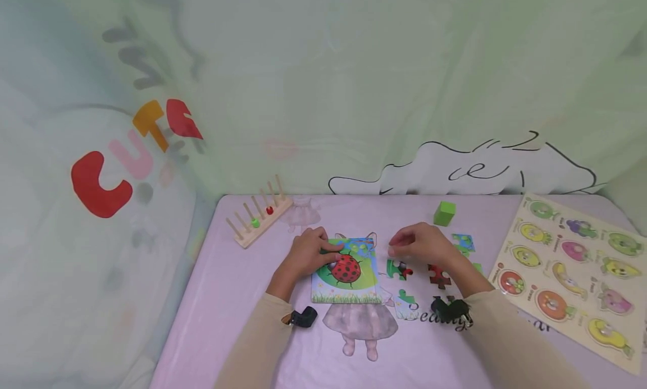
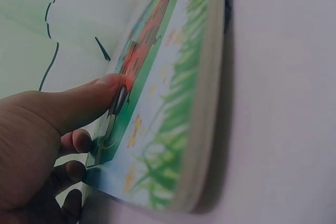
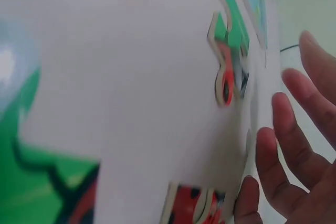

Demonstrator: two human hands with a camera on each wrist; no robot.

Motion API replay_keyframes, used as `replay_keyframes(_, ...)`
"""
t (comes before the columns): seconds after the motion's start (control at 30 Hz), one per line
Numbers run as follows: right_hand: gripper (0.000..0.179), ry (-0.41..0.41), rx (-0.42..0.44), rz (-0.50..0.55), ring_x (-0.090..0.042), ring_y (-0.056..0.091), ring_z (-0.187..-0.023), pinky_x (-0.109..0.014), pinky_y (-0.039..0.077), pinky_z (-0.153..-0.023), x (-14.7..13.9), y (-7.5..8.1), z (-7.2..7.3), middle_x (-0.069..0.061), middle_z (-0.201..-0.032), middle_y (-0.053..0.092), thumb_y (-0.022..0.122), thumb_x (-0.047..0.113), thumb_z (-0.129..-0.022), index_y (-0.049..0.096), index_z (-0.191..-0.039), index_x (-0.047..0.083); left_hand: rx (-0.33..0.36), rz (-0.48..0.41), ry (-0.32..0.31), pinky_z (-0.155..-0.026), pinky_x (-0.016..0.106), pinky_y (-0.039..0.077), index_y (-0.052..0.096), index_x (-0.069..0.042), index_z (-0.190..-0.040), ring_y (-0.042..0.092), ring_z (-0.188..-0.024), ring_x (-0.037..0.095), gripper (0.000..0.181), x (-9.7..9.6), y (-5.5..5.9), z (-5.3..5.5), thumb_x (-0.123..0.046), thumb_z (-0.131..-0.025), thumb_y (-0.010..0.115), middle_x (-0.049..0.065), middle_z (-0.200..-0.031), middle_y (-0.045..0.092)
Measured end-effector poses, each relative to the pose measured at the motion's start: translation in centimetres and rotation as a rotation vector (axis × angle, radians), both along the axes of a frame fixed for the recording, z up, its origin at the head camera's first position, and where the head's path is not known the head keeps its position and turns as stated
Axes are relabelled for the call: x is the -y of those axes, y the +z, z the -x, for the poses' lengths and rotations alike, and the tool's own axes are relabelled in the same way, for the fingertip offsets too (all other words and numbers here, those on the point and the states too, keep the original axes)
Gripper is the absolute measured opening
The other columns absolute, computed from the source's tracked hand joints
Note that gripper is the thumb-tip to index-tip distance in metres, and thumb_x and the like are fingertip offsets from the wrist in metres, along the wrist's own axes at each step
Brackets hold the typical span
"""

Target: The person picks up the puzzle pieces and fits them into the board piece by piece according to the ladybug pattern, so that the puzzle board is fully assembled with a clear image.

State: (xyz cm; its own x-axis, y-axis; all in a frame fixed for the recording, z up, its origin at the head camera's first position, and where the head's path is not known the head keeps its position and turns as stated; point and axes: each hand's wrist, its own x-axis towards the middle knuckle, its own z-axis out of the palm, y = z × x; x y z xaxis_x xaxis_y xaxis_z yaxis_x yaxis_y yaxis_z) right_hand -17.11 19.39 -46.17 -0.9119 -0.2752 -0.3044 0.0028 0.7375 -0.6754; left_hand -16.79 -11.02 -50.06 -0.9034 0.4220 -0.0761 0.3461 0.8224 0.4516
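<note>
A ladybug jigsaw board (image 1: 354,298) lies flat on the table, its red spotted ladybug in the middle. My left hand (image 1: 310,251) rests on its upper left part. In the left wrist view, the thumb (image 2: 100,95) presses on the picture beside a raised piece edge, other fingers at the board's side. My right hand (image 1: 422,246) hovers right of the board, fingers loosely bent, with nothing seen in them. Just below those fingers is a loose green-and-red puzzle piece (image 3: 226,72). A red spotted piece (image 1: 440,277) and a pale piece with grass (image 1: 404,306) lie nearby.
More puzzle pieces (image 1: 463,242) lie beyond the right forearm, near a green block (image 1: 445,214). A fruit-and-vegetable board (image 1: 571,271) covers the table's right side. At the back left stands a wooden peg rack (image 1: 263,223) with a green and a red bead.
</note>
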Motion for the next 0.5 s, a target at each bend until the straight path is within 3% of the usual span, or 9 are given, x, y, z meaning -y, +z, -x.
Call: replay_keyframes(0.5, 0.027, 0.119, 0.001, -0.036, -0.022, 0.053, -0.096, -0.031, 0.045, -0.078, -0.99, -0.98, 0.0, -0.004, -0.102, 0.066, 0.088, 0.027, -0.079, 0.081, -0.104, 0.021, 0.004, -0.013, 0.011, -0.074, 0.032, 0.03, 0.073, -0.034, -0.123, 0.042, -0.085, 0.013, 0.033, -0.08, 0.04, -0.01, -0.046, -0.092, 0.073, -0.007, -0.09, 0.05)
